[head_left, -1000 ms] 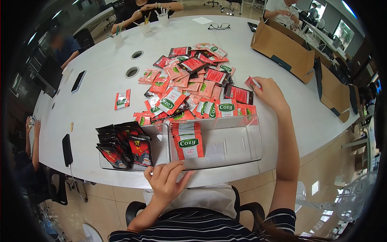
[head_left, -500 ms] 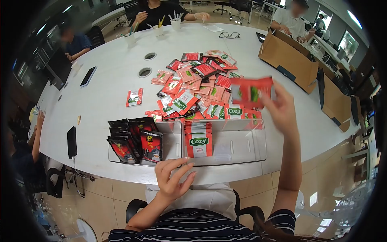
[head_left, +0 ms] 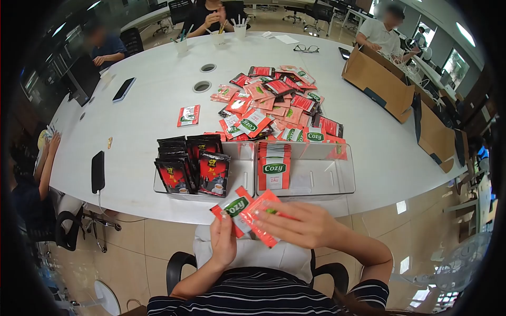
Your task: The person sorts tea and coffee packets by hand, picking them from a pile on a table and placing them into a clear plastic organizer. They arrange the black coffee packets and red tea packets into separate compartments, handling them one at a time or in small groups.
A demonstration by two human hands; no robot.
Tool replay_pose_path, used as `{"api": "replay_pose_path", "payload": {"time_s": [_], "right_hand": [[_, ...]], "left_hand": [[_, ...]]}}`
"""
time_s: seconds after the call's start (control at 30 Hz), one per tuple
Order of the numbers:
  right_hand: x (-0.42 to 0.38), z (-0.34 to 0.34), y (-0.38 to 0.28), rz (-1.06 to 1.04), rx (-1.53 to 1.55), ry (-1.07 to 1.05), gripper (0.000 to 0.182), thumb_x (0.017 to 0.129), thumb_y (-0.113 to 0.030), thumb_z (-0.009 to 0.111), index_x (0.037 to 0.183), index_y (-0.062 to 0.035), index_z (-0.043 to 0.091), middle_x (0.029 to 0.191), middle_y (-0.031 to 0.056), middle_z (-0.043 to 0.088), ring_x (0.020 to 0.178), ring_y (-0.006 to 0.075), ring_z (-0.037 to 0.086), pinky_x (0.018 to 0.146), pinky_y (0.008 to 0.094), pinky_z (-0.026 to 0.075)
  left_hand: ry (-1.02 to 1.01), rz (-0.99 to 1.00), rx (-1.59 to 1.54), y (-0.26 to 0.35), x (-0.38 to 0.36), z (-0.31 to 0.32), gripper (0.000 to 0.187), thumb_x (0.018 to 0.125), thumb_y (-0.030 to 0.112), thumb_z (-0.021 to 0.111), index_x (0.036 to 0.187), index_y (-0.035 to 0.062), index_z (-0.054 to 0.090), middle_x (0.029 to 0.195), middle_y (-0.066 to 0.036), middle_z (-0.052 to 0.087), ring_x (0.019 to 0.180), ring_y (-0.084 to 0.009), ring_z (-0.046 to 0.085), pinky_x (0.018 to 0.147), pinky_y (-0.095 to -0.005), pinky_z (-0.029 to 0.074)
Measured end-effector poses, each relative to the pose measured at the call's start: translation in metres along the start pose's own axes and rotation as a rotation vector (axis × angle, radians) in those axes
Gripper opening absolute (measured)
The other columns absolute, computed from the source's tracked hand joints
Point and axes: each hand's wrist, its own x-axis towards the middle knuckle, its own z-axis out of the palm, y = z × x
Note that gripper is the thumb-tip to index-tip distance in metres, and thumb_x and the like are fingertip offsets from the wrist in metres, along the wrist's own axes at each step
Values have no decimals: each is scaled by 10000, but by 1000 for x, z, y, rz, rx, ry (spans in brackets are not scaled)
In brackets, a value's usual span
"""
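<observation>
Before the clear bin [head_left: 307,196], your left hand [head_left: 223,243] and right hand [head_left: 303,225] each pinch a Cozy sachet [head_left: 234,207], overlapping; light, floppy and likely slick, they'd hold best by the sealed edges. Beyond the bin, the sachet heap [head_left: 274,105].

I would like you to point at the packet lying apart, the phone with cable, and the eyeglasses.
Packet lying apart [head_left: 188,116]: head view, middle of its face.
Phone with cable [head_left: 98,171]: head view, middle of its dark face.
Eyeglasses [head_left: 301,48]: head view, lens at picture's left.
</observation>
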Motion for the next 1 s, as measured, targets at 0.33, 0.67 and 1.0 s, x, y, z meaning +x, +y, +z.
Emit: {"api": "replay_pose_path", "payload": {"time_s": [0.33,0.67,1.0], "right_hand": [[19,-5,34,644,97,15,213,799,-146,697,1004,-96,670,856,54,673,724,241,624,608,338,496],[25,-8,47,689,198,50,263,807,-117,689,1058,-73,627,930,85,656,721,223,638,629,341,495],[17,-32,48,892,43,-573,430,901,-462,574,806,-67,714,739,72,661,660,270,616,602,377,467]], "left_hand": [[-96,503,266,2,31,-22,415,1047,304,290,1151,-78,414,883,-234,653,570,-206,640,520,-295,533],[-291,200,202,6,42,-33,188,986,62,464,990,-106,548,707,-136,651,565,-183,669,483,-263,529],[-369,111,298,9,45,-34,147,942,31,542,970,-102,598,750,-116,671,593,-155,680,494,-241,532]]}}
